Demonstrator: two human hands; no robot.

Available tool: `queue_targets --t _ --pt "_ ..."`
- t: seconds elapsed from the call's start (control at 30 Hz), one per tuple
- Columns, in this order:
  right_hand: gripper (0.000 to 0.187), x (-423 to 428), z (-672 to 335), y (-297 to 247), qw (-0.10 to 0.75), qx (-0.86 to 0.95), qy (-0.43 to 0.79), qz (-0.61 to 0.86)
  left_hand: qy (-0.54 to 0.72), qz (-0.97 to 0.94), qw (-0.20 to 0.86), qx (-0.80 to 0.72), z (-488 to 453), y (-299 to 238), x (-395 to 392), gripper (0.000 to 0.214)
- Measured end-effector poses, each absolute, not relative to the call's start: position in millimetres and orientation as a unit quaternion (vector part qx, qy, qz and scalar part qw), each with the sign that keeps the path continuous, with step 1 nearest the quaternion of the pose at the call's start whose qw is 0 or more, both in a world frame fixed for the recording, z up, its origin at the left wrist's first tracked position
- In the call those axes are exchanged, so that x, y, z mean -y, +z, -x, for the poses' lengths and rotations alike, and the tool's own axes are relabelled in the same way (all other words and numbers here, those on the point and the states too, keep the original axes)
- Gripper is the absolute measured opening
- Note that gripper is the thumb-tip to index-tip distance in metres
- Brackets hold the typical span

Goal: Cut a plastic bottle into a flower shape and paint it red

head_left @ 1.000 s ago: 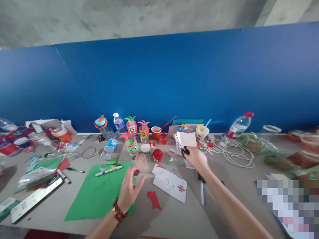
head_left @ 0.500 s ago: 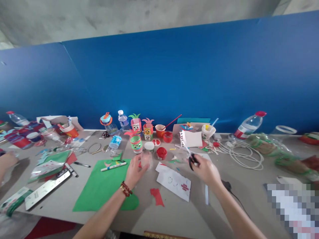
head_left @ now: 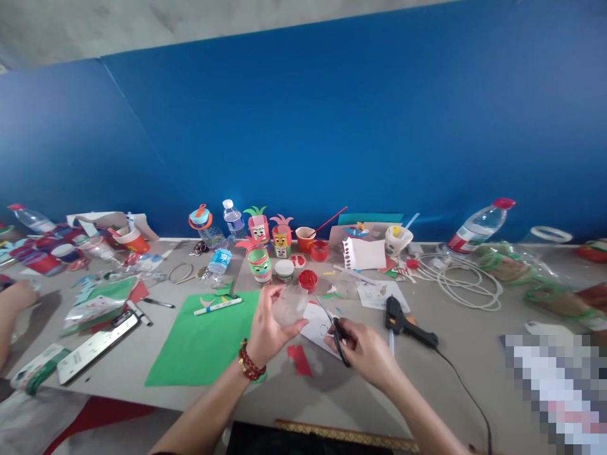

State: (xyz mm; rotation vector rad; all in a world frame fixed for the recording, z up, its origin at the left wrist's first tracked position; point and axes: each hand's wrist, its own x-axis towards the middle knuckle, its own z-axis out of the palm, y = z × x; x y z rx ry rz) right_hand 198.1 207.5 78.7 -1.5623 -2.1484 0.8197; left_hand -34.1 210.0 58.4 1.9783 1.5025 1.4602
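My left hand (head_left: 269,332), with a beaded bracelet at the wrist, grips a clear plastic piece (head_left: 290,304), perhaps part of a cut bottle. A pair of black-handled scissors (head_left: 337,335) is in my right hand (head_left: 363,351), blades pointing up and left beside the plastic. Whether the blades touch it I cannot tell. Under the hands lies white paper (head_left: 313,323) with drawn marks, partly hidden. A red paper scrap (head_left: 300,361) is just below. Behind the plastic stands an open pot of red paint (head_left: 308,280). Green sheet (head_left: 199,347) lies to the left, with a marker (head_left: 217,307) on it.
A black glue gun (head_left: 408,323) with a trailing cord lies right of my right hand. Several decorated cups (head_left: 260,264) with faces stand behind. Coiled white cable (head_left: 467,284) and a bottle (head_left: 478,230) are at right. Another person's hand (head_left: 16,303) shows at far left.
My right hand has brought the scissors left and down, closer to the plastic piece. My left hand has moved slightly right with the plastic. The glue gun now shows more fully.
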Motion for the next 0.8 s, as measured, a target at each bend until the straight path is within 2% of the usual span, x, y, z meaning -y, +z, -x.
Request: queue_targets --t 0.1,0.3,0.43,0.63,0.8 --pt "0.034 -206.6 -201.0 82.2 0.173 0.759 0.301 0.551 0.488 -0.685 0.133 -0.525 31.0 57.3 -211.4 0.074" --pt "0.036 -207.1 -204.4 84.5 0.172 0.756 0.317 0.546 0.475 -0.691 0.171 -0.518 24.9 57.1 -209.1 0.056" --pt "0.036 -208.1 -205.6 86.7 0.159 0.755 0.312 0.555 0.478 -0.692 0.177 -0.511 24.0 54.0 -206.2 0.061" --pt "0.033 -207.7 -206.4 92.6 0.134 0.772 0.258 0.565 0.46 -0.73 0.152 -0.482 25.7 54.5 -203.8 0.069" --pt "0.034 -206.0 -203.8 100.7 0.114 0.787 0.209 0.569 0.432 -0.748 0.118 -0.49 25.3 63.0 -201.4 0.059"
